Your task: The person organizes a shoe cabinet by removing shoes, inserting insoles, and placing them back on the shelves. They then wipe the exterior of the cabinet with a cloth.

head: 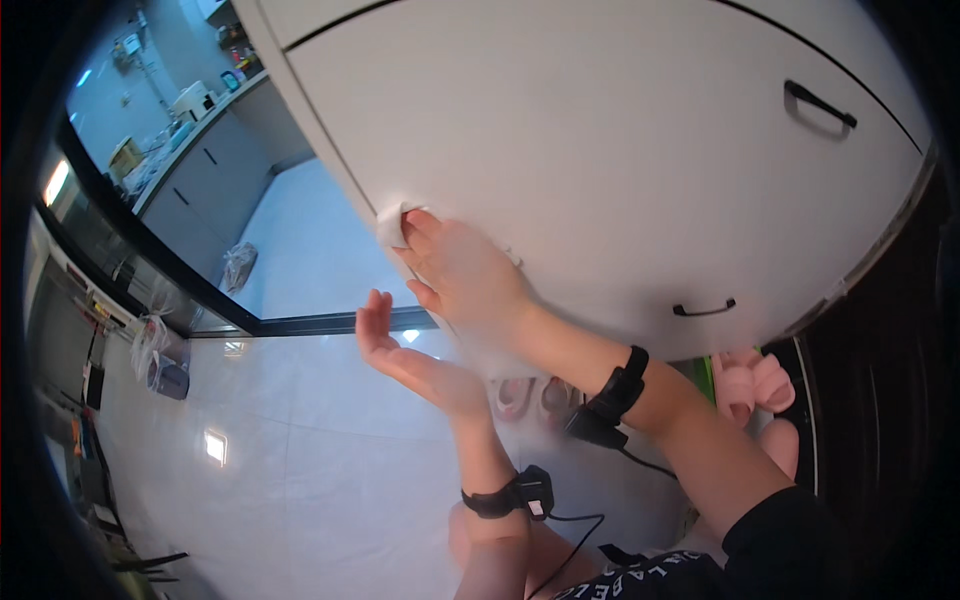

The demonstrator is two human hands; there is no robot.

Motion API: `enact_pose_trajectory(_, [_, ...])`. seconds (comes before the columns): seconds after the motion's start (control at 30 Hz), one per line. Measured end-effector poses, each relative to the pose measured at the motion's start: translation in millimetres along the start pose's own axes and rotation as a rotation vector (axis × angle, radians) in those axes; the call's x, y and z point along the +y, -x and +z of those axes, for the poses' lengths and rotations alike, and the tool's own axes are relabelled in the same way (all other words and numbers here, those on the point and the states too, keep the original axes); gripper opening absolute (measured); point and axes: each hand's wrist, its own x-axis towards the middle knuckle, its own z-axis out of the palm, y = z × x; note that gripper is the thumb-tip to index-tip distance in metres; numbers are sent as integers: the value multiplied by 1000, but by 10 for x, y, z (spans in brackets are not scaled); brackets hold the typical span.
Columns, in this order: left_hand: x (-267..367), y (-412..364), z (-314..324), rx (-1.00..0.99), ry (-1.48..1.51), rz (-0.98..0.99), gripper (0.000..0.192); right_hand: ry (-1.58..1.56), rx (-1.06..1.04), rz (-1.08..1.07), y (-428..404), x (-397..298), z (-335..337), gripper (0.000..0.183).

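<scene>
My right hand [469, 262] presses a white wipe or cloth [391, 225] flat against the white cabinet door [570, 165], close to the door's left edge. Part of the wipe is hidden under the fingers, and a smear blurs the view over the back of this hand. Lower and to the left, my left hand [412, 367] hangs in the air with its palm turned up. Its fingers are slightly bent and hold nothing. A black strap with a small cabled device is around each wrist.
Black handles [821, 103] sit on the cabinet fronts. Pink slippers [739, 386] and other shoes [514, 397] lie beneath the cabinet. To the left, a black door track [322, 324] crosses the tiled floor [315, 450]. A lined bin [166, 371] and a plastic bag [240, 266] stand farther off.
</scene>
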Motion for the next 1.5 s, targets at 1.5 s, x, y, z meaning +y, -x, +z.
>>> enact_pose_trajectory(1.5, [1118, 2660, 2075, -618, 237, 424, 51, 58, 378, 988, 3972, 3754, -1411, 84])
